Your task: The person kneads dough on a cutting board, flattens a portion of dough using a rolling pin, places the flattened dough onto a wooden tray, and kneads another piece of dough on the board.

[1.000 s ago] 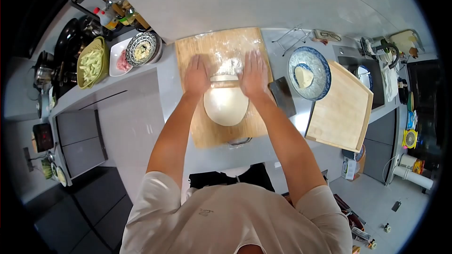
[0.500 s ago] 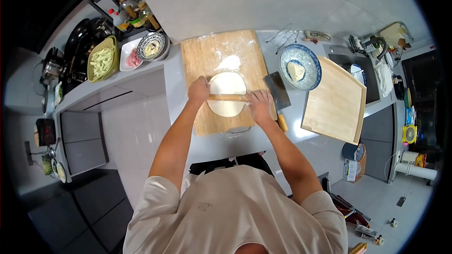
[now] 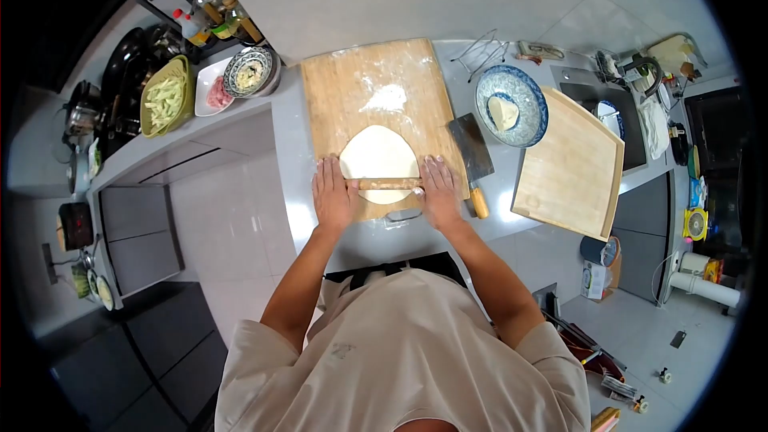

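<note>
A flattened round of pale dough (image 3: 378,152) lies on a floured wooden board (image 3: 344,88). Across its near part rests a thin wooden rolling pin (image 3: 384,184). My left hand (image 3: 334,190) lies over the pin's left end with fingers stretched forward, and my right hand (image 3: 439,189) covers the right end in the same way, fingers extended. The palms hide both pin ends. White flour (image 3: 386,98) is spread on the board beyond the dough. To the right of the board lies a cleaver (image 3: 472,146) with a wooden handle.
A blue-patterned bowl (image 3: 530,108) holding a dough piece stands right of the cleaver, beside a wooden tray (image 3: 568,164). At left are a green basket (image 3: 189,98) of cut vegetables, a white dish (image 3: 205,84) of meat and a patterned bowl (image 3: 269,84). A wire rack (image 3: 482,52) stands behind.
The rolling pin and both hands have come nearer to my body. My fingers, curled around the pin ends half a second ago, now lie stretched. The dough looks longer front to back.
</note>
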Demonstrator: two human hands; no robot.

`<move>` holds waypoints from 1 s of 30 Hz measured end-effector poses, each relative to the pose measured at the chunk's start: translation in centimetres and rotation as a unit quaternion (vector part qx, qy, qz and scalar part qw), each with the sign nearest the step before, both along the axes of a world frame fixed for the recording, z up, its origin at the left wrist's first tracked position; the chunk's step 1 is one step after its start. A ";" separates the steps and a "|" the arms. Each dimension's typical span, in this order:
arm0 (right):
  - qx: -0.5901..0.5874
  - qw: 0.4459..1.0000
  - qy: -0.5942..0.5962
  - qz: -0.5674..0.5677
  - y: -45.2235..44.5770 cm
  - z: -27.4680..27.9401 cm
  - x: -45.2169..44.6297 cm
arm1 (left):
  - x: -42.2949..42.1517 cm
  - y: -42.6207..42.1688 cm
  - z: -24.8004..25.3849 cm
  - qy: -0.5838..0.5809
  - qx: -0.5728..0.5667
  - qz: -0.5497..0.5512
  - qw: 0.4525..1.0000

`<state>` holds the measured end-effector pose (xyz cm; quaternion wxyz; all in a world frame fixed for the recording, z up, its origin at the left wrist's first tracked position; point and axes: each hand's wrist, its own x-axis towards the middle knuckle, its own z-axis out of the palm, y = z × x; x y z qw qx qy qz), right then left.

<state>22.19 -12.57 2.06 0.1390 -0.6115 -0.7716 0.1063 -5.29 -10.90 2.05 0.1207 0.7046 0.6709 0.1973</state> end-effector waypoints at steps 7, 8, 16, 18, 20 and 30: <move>-0.045 0.989 -0.113 -0.078 8.5 0.8 -1.5 | 0.8 7.9 -1.1 0.051 -0.025 0.020 0.998; -0.038 0.989 -0.115 -0.089 10.6 0.8 -1.6 | 0.9 9.9 -2.0 0.067 -0.028 0.031 0.997; 0.069 0.989 -0.101 -0.081 19.1 1.8 -2.3 | 1.1 17.8 -2.2 0.035 0.043 0.063 0.996; 0.051 0.992 -0.082 -0.085 17.3 1.8 -2.0 | 1.1 16.5 -1.8 0.045 0.040 0.040 0.997; 0.020 0.994 -0.056 -0.096 12.0 0.1 -1.9 | 0.7 11.4 -1.8 0.054 0.011 0.017 0.998; -0.059 0.995 -0.048 0.059 3.0 -0.8 1.0 | -1.1 -0.3 0.3 0.024 -0.064 -0.058 0.996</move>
